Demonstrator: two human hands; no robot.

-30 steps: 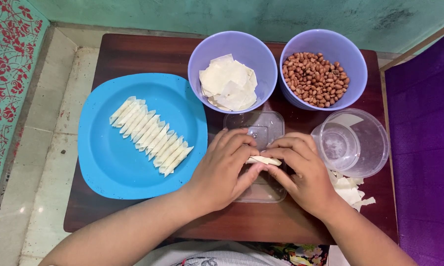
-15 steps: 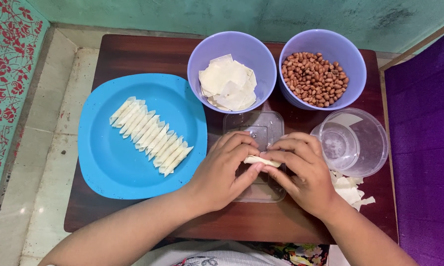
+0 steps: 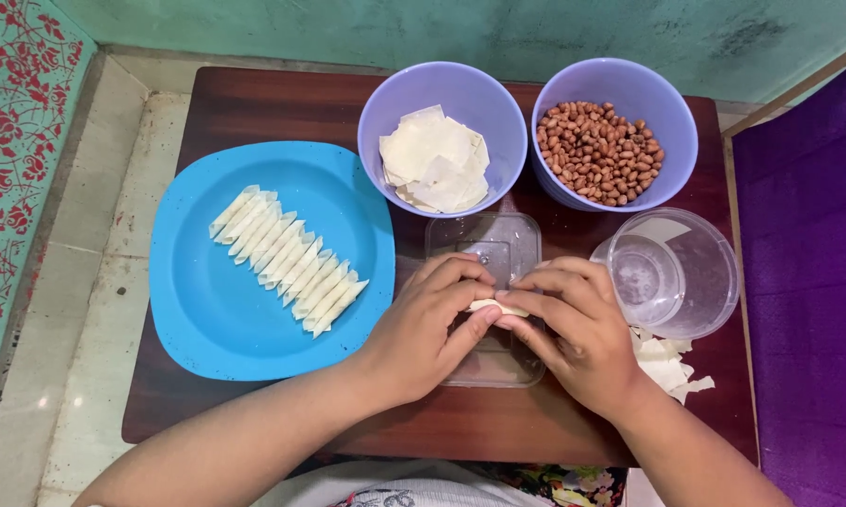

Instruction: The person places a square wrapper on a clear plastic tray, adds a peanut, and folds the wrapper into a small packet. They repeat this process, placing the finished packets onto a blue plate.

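Note:
My left hand [image 3: 432, 324] and my right hand [image 3: 578, 329] meet over a clear plastic lid [image 3: 484, 242] at the table's front middle. Both pinch a small pale dough roll [image 3: 496, 306] between fingertips and thumbs. To the left, a blue plate [image 3: 216, 329] carries a slanted row of several finished pale rolls [image 3: 287, 261]. Behind the hands stands a lilac bowl [image 3: 395, 103] of square dough wrappers [image 3: 434, 169]. Next to it, a second lilac bowl [image 3: 671, 103] holds peanuts [image 3: 596, 152].
A clear round container of water [image 3: 671, 272] stands right of my hands, with torn wrapper scraps [image 3: 667, 361] in front of it. Everything rests on a small dark wooden table [image 3: 254, 103]. Pale floor tiles lie left, purple cloth [image 3: 807, 282] right.
My fingers have shifted slightly on the dough roll. Both hands stay in the same place and nothing else has moved.

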